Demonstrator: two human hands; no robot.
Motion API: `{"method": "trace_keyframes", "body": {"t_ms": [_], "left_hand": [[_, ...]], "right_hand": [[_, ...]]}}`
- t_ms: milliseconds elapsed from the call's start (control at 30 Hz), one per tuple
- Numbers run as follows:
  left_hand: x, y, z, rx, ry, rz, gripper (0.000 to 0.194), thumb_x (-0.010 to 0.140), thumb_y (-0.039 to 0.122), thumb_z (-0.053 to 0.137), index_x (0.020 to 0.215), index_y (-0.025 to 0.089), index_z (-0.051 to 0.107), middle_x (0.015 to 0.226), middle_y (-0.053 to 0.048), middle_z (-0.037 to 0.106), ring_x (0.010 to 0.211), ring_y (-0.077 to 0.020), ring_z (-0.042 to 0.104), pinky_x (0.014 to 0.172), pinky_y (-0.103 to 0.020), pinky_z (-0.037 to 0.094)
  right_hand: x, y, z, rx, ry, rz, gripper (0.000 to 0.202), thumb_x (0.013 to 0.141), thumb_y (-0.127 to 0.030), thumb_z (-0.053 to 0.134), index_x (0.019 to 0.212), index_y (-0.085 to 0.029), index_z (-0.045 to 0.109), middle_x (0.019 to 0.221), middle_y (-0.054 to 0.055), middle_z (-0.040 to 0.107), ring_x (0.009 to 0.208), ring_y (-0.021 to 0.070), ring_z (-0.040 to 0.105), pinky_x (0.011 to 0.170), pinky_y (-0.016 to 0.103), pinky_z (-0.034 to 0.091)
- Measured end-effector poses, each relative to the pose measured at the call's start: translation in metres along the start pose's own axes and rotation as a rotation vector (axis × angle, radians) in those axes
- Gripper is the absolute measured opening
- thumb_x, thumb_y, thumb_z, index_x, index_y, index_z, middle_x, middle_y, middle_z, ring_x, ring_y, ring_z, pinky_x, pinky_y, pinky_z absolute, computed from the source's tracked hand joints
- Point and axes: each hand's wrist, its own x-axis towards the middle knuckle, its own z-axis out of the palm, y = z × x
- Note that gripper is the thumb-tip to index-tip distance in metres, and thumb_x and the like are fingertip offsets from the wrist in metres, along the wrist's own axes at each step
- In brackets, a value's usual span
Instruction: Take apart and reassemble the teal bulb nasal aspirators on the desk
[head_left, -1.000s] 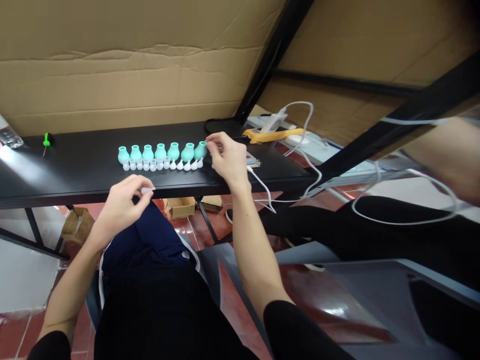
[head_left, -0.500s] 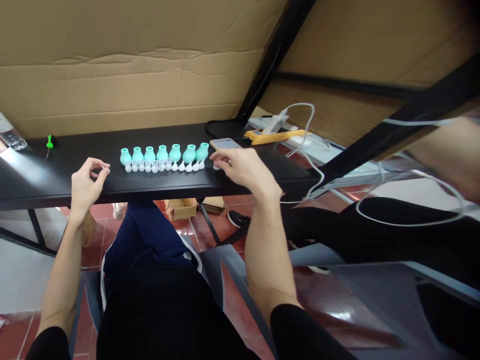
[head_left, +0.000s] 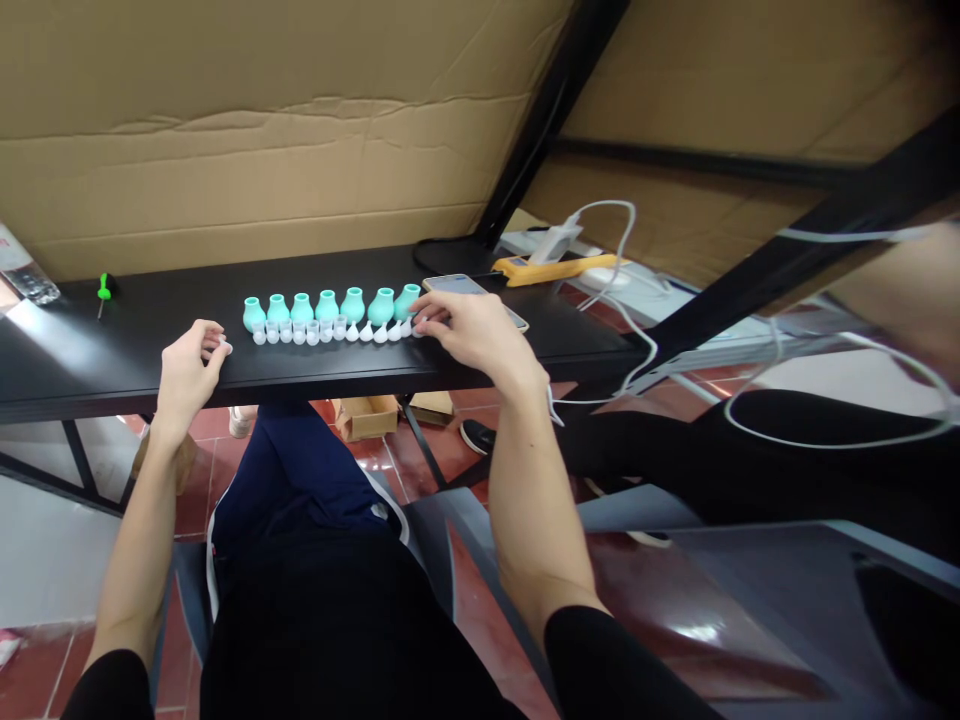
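Several teal vase-shaped pieces [head_left: 327,306] stand in a row on the black table. Along their front runs a row of small whitish pieces [head_left: 313,333], cup-shaped at the left and pointed at the right. At the right end of that row, my right hand [head_left: 469,328] has its thumb and fingers closed around a small white piece, mostly hidden by the fingertips. To the left of both rows, my left hand [head_left: 196,360] rests at the table's front edge with its fingers curled to the thumb; something tiny and whitish shows at the tip, too small to name.
A phone [head_left: 454,285] lies behind my right hand. Further right are a yellow power strip [head_left: 555,268] and white cables [head_left: 634,235]. A green-handled screwdriver [head_left: 104,291] and a clear bottle [head_left: 28,270] lie at the left. Another person's blurred arm [head_left: 907,300] shows at the right.
My right hand has moved slightly left, bringing the small white piece against the end of the whitish row. My left hand has shifted a little to the right in view.
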Motion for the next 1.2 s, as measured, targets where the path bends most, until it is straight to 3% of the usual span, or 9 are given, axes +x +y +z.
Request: {"method": "trace_keyframes", "body": {"t_ms": [233, 400, 867, 1067, 1200], "left_hand": [[0.001, 0.000, 0.005, 0.051, -0.002, -0.002, 0.019, 0.099, 0.018, 0.069, 0.118, 0.023, 0.071, 0.110, -0.006, 0.085, 0.103, -0.0210, 0.082, 0.090, -0.033, 0.065], [0.001, 0.001, 0.004, 0.081, 0.006, 0.017, 0.011, 0.099, 0.020, 0.069, 0.110, 0.023, 0.070, 0.110, -0.007, 0.082, 0.100, -0.0214, 0.081, 0.086, -0.033, 0.064], [-0.001, 0.006, 0.002, 0.200, -0.130, 0.085, 0.019, 0.103, 0.022, 0.065, 0.122, 0.023, 0.070, 0.113, -0.008, 0.080, 0.109, -0.0254, 0.078, 0.099, -0.040, 0.061], [-0.001, 0.007, 0.002, 0.218, -0.132, 0.114, 0.016, 0.104, 0.026, 0.063, 0.118, 0.024, 0.071, 0.112, -0.008, 0.078, 0.108, -0.0253, 0.076, 0.095, -0.038, 0.059], [-0.001, 0.005, 0.002, 0.213, -0.136, 0.122, 0.016, 0.103, 0.027, 0.064, 0.117, 0.025, 0.071, 0.111, -0.007, 0.080, 0.107, -0.0258, 0.076, 0.095, -0.039, 0.059]], "right_hand": [[-0.001, -0.001, -0.002, -0.037, 0.001, -0.019, 0.022, 0.086, -0.012, 0.075, 0.103, -0.024, 0.082, 0.095, 0.006, 0.086, 0.088, 0.0296, 0.082, 0.090, 0.044, 0.063], [-0.001, -0.002, -0.005, -0.056, 0.008, -0.014, 0.020, 0.086, -0.013, 0.076, 0.102, -0.024, 0.083, 0.098, 0.007, 0.086, 0.087, 0.0294, 0.081, 0.089, 0.044, 0.063], [-0.008, -0.029, -0.013, -0.141, 0.132, -0.098, 0.011, 0.097, -0.024, 0.070, 0.100, -0.027, 0.080, 0.101, 0.007, 0.086, 0.095, 0.0319, 0.079, 0.095, 0.047, 0.058], [-0.007, -0.036, -0.005, -0.110, 0.152, -0.141, 0.015, 0.102, -0.030, 0.064, 0.100, -0.028, 0.079, 0.100, 0.009, 0.082, 0.101, 0.0344, 0.074, 0.095, 0.050, 0.056], [-0.007, -0.053, 0.007, -0.058, 0.145, -0.192, 0.020, 0.105, -0.030, 0.061, 0.102, -0.029, 0.081, 0.107, 0.011, 0.083, 0.107, 0.0365, 0.072, 0.098, 0.054, 0.056]]}}
